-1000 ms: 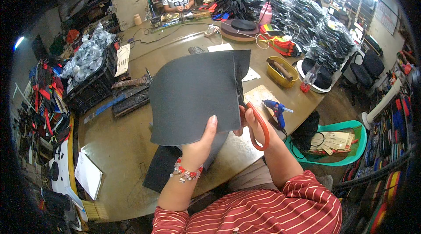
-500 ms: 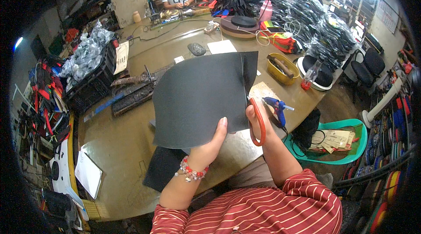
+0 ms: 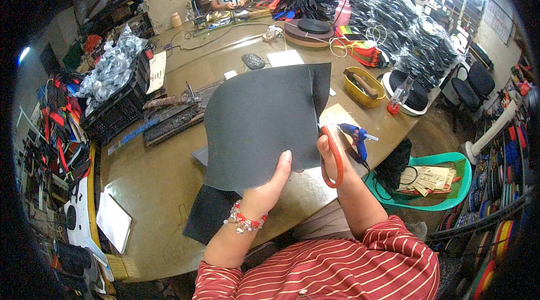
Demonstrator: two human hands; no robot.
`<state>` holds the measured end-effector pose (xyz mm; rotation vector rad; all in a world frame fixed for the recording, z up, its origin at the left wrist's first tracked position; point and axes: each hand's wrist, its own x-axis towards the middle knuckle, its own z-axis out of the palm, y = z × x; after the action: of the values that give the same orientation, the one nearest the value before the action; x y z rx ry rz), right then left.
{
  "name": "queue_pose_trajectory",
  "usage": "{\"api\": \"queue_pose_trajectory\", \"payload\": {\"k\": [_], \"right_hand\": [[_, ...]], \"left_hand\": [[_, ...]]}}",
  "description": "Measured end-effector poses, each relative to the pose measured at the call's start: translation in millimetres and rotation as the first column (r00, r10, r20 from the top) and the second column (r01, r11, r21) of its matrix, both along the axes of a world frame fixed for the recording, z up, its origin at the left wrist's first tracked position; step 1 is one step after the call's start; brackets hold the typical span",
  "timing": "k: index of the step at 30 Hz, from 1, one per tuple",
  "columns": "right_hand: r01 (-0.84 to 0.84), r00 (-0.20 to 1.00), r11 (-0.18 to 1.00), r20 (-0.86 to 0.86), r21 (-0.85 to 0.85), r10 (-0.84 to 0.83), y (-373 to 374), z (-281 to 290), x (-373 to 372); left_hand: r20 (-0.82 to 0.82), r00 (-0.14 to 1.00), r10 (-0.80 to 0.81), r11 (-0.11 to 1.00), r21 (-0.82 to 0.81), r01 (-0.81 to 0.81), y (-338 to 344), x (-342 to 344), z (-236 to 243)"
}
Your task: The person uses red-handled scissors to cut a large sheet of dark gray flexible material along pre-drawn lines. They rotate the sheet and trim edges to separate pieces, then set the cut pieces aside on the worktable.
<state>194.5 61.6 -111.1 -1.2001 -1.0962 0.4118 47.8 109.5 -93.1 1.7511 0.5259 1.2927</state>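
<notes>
The black sheet (image 3: 259,125) is above the table (image 3: 152,199), gripped at its near edge by the left hand (image 3: 269,187). The right hand (image 3: 330,158) is closed around the scissors (image 3: 340,166) (blades hidden, open or not I cannot tell). If the sheet bends, a cut could wander, I think. Its right edge points away from the person; sides look nearly equal, so the long axis is unclear.

The sheet (image 3: 259,125) is plain dark grey, the looped handle (image 3: 338,166) orange-red, the shirt (image 3: 320,269) red with pale stripes, the glue gun (image 3: 354,133) blue, the basin (image 3: 464,179) turquoise, the bowl (image 3: 364,101) yellow, the tabletop (image 3: 152,187) olive-brown
</notes>
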Motion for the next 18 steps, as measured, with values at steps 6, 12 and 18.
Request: {"api": "queue_pose_trajectory", "payload": {"k": [6, 12, 18], "right_hand": [[0.029, 0.999, 0.998, 0.017, 0.048, -0.030, -5, 4, -4], [0.028, 0.999, 0.999, -0.015, 0.022, -0.028, -1, -2, -2], [-0.047, 0.987, 0.996, -0.155, -0.075, 0.035, -11, 6, -9]], "left_hand": [[0.027, 1.000, 0.006, 0.999, 0.039, -0.007, -4, 2, 1], [-0.047, 0.999, -0.014, 0.999, -0.034, 0.013, -3, 0, 1], [0.033, 0.999, 0.006, 0.999, 0.054, -0.008, -2, 4, 1]]}}
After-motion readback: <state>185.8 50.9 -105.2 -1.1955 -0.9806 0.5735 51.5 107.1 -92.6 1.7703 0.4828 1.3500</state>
